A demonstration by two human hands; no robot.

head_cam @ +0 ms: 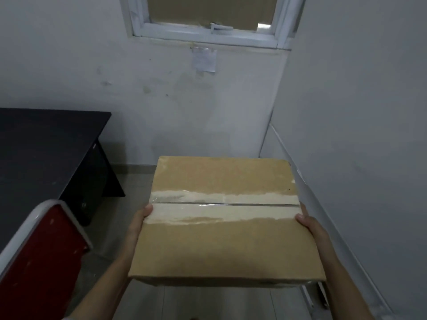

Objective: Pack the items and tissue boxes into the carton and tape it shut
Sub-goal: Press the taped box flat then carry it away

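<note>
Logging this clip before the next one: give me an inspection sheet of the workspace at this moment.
Surface: dark table at left, nothing seen on its visible top.
Job's things: carton closed, clear tape along its top seam, held in the air.
Clutter: nothing seen.
Grippers: left hand and right hand grip the carton's opposite sides.
Cables: nothing seen.
Surroundings: red chair back, window, paper note on wall.

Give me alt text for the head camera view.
Two bare hands, left hand and right hand, hold a closed carton by its sides, clear tape along its top seam. A dark desk stands left.
</note>
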